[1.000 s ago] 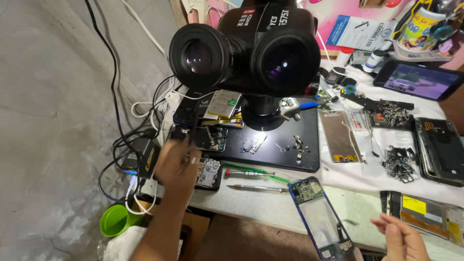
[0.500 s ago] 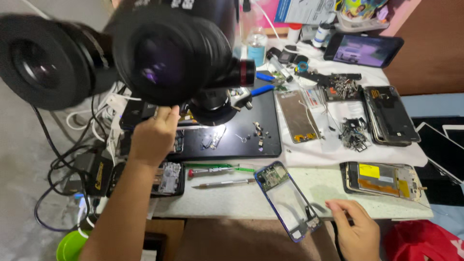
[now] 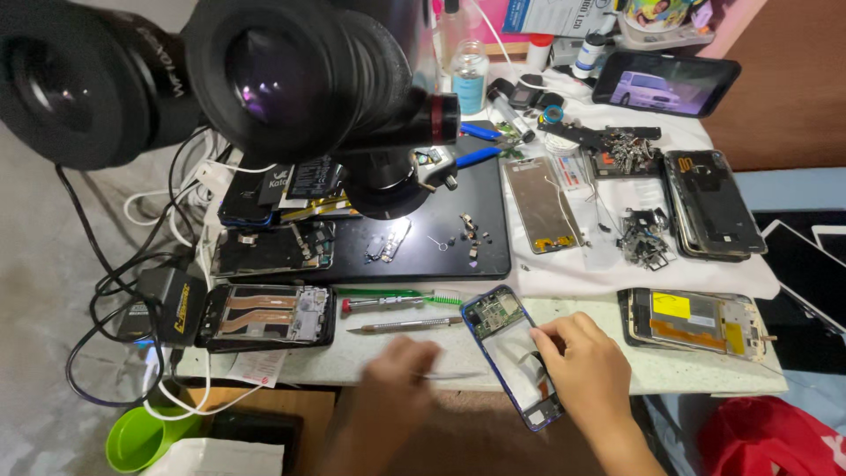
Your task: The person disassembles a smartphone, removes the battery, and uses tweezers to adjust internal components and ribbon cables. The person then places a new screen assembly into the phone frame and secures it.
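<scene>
Our right hand (image 3: 586, 375) rests with curled fingers on the right edge of the opened blue-framed phone body (image 3: 511, 353), which lies slanted at the front edge of the pale speckled worktop (image 3: 687, 375); whether the fingertips pinch anything we cannot tell. Our left hand (image 3: 392, 388) is blurred, just left of the phone, apparently holding a thin metal tool (image 3: 454, 376) pointed at it. Beyond lie a steel spudger (image 3: 401, 326), a red-and-green screwdriver (image 3: 397, 302) and the black microscope mat (image 3: 441, 238).
</scene>
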